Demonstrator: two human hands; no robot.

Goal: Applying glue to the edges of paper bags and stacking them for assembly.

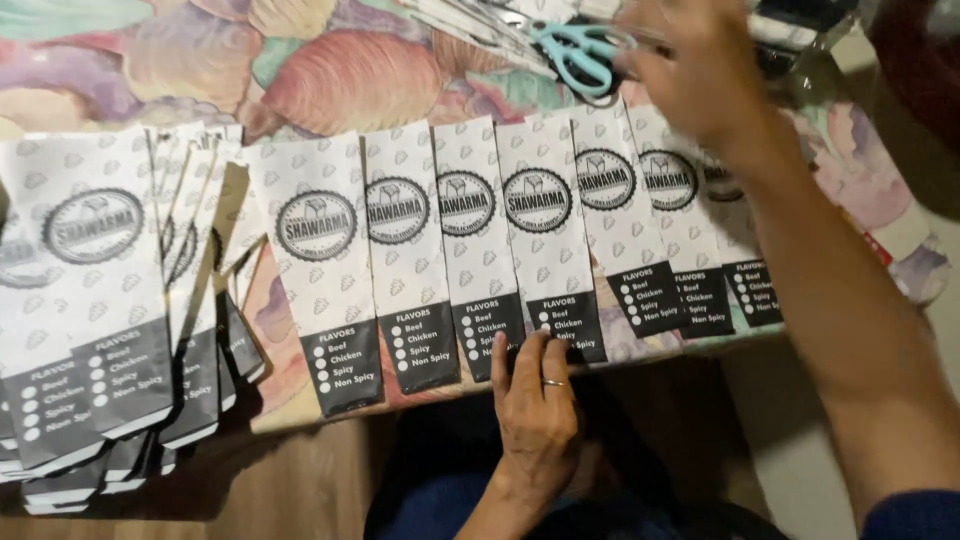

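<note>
A row of white paper sleeve bags [478,250] with round black emblems and dark lower panels lies overlapped along the table's near edge. My left hand [535,400], a ring on one finger, rests flat with its fingertips on the bottom of the middle bags. My right hand [700,70] reaches out over the far right bags, blurred, close to pale blue-handled scissors [580,55] that lie on the table. I cannot tell if it touches them or holds anything.
A thick stack of the same bags [90,300] lies fanned out at the left, overhanging the table edge. The tablecloth [330,80] has a large pastel shell pattern. Several loose papers lie beyond the scissors. A dark object [800,25] sits at the far right corner.
</note>
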